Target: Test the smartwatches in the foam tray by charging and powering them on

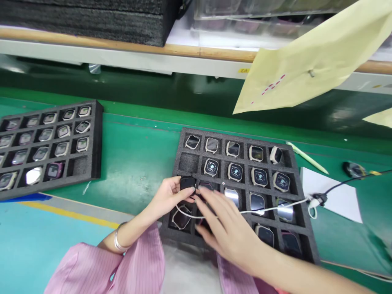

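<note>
My left hand [168, 197] is closed on a smartwatch case [187, 182] with a dark face, thumb across its lower edge. It is over the left side of a black foam tray [239, 138]. Just right of it is my right hand [228, 234], fingers stretched out and slightly blurred, over the tray's lower rows. A thin white cable [269, 209] loops below the left hand and passes behind the right fingers; where its near end goes is hidden. Strapless watches fill most compartments, and several in the second row, such as one watch [235, 171], show lit dials.
A second foam tray [97, 143] of watches lies at the left. To the right are a light green pen [308, 157], white paper [337, 200] and a black cable joined to the white one. Yellow paper [300, 69] hangs from the shelf edge [122, 53] above.
</note>
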`<move>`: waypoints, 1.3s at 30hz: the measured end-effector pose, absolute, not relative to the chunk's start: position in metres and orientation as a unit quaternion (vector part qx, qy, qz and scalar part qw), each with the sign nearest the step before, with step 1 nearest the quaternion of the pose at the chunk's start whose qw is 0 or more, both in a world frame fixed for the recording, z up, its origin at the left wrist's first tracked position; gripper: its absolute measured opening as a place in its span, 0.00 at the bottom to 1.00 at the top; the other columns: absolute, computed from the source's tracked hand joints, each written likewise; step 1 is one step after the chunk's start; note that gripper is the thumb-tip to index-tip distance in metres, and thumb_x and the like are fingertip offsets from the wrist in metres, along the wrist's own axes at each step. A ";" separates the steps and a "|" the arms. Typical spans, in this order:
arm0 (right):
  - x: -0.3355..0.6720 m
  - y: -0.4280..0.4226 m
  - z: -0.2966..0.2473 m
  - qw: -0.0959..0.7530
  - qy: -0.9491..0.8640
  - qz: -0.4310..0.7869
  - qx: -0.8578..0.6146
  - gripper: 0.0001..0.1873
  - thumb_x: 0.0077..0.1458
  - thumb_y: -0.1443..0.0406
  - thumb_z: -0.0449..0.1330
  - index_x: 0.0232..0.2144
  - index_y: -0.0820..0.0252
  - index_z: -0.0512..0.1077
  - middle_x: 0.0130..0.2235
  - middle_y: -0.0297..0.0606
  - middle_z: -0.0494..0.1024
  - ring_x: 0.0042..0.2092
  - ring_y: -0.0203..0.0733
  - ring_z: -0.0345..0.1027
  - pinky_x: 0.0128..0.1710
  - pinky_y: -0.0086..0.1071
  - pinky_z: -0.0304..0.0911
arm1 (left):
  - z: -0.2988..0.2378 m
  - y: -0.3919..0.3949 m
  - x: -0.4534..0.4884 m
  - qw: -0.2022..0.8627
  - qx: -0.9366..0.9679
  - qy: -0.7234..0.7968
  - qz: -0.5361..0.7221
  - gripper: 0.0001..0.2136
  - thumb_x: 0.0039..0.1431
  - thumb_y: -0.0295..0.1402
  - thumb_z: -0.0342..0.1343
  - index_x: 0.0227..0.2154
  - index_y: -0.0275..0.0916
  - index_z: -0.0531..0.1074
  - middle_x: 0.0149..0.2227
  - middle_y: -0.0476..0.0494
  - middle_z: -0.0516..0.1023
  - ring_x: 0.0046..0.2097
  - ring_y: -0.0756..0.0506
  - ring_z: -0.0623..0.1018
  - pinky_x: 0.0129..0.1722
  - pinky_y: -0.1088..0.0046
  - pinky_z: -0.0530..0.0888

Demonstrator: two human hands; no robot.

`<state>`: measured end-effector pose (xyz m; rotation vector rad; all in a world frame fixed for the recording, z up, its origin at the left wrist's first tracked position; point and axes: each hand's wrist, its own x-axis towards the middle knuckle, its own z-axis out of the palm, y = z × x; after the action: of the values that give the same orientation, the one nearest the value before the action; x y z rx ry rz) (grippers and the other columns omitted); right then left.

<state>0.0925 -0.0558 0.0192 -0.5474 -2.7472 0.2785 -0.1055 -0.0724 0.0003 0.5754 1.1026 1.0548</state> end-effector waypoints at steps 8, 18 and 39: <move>0.146 -0.061 0.005 -0.001 -0.979 0.130 -0.155 0.47 0.47 0.49 0.69 0.61 0.70 0.61 0.64 0.62 0.59 0.66 0.65 0.47 0.60 0.61 0.51 | -0.001 -0.068 -0.109 0.719 0.245 0.466 0.454 0.13 0.50 0.36 0.67 0.33 0.31 0.77 0.34 0.38 0.84 0.34 0.46 0.83 0.37 0.74 0.80; 0.150 -0.009 0.012 0.037 -0.973 0.078 -0.215 0.13 0.52 0.70 0.65 0.41 0.68 0.75 0.59 0.61 0.67 0.62 0.65 0.58 0.59 0.60 0.55 | 0.002 -0.072 -0.098 0.732 0.222 0.479 0.430 0.14 0.48 0.36 0.69 0.33 0.31 0.76 0.33 0.38 0.84 0.32 0.45 0.83 0.36 0.73 0.81; 0.083 0.026 0.027 0.132 -0.954 0.215 -0.158 0.30 0.56 0.57 0.65 0.54 0.72 0.65 0.48 0.53 0.74 0.47 0.52 0.71 0.46 0.44 0.71 | -0.004 -0.055 -0.094 0.688 0.314 0.478 0.446 0.15 0.52 0.39 0.65 0.38 0.34 0.73 0.33 0.45 0.80 0.34 0.47 0.79 0.37 0.72 0.76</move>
<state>0.0829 0.0265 0.0272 -0.4596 -2.7696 0.6249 -0.0935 -0.0546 -0.0035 0.7033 1.0698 0.9981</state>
